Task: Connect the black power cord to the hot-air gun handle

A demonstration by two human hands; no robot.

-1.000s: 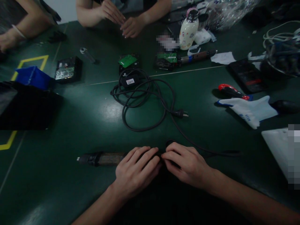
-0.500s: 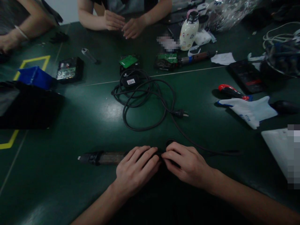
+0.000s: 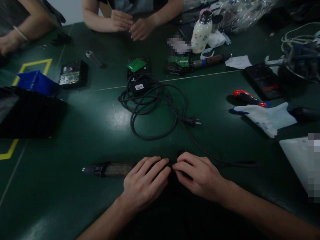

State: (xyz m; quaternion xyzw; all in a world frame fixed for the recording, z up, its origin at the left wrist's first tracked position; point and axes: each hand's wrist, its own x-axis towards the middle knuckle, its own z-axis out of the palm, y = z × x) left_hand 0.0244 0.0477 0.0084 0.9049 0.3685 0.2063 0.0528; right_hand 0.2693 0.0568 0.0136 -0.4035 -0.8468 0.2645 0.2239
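An electric screwdriver [image 3: 117, 169] lies along the table in front of me, its bit pointing left. My left hand [image 3: 147, 183] is wrapped over its rear part, which the fingers hide. Right beside it, my right hand [image 3: 200, 171] pinches at the tool's tail end, where a dark cable seems to join. The pinched part itself is mostly hidden by my fingers. A black power cord [image 3: 160, 137] with a small adapter box [image 3: 139, 87] lies coiled beyond my hands, its plug [image 3: 192, 121] pointing right.
A black bin [image 3: 30, 113] and a blue bin [image 3: 36, 83] stand at left. To the right lie a white glove [image 3: 270, 118] and a red-black handle [image 3: 250, 97]. Circuit-board units, a second screwdriver [image 3: 212, 61] and a bottle [image 3: 201, 33] sit farther back. Two people sit across the table.
Almost nothing differs. Both hands keep their hold at the screwdriver's rear, and the view has shifted very slightly.
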